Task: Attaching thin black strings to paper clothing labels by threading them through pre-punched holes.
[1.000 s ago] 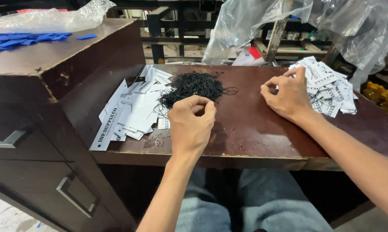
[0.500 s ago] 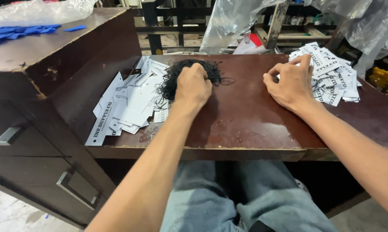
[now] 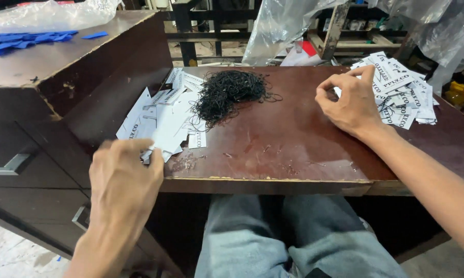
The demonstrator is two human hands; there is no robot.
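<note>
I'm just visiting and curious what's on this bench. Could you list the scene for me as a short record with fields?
Surface: dark red-brown table, worn along the front edge
Middle: tangled heap of black strings
Left pile: white printed paper tags, loosely spread
Right pile: more white tags
Left hand: at the near edge of the left pile; grip hidden
Right hand: fingers pinched beside the right pile; contents too small to tell
Far left: blue pieces on a raised cabinet
</note>
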